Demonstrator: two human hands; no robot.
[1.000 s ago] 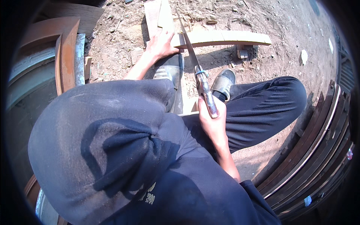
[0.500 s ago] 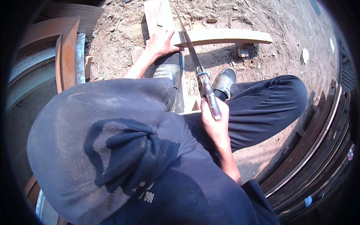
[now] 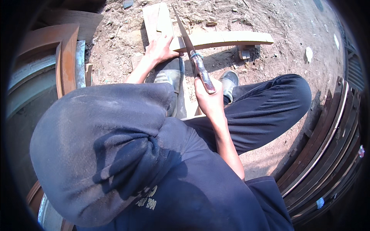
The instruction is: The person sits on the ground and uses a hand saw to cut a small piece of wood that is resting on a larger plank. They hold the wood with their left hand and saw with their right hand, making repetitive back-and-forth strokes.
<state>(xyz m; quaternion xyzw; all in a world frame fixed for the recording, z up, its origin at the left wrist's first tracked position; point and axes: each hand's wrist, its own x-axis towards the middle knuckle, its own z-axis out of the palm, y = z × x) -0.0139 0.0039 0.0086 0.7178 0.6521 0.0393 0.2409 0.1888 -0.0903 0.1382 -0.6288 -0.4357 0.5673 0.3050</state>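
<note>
My right hand is wrapped around the worn handle of a handsaw. The saw's blade points away from me and crosses a pale, slightly curved wooden plank near its left end. Just left of the blade, my left hand grips that plank end, with its thumb toward the saw and its fingers over the wood. Beneath and beyond the left hand lies a wider pale board. My left shoe is close below the left hand. The blade's contact with the plank is hard to make out.
A small wooden block sits under the plank's right part. Brown wooden frames stand at the left. Dark long slats are stacked at the right. Bare dirt ground carries scattered chips; my bent right leg lies across it.
My right hand has pushed the saw forward and to the left, so its handle is now closer to the plank. The left hand keeps its place on the wood. The whole view has shifted slightly.
</note>
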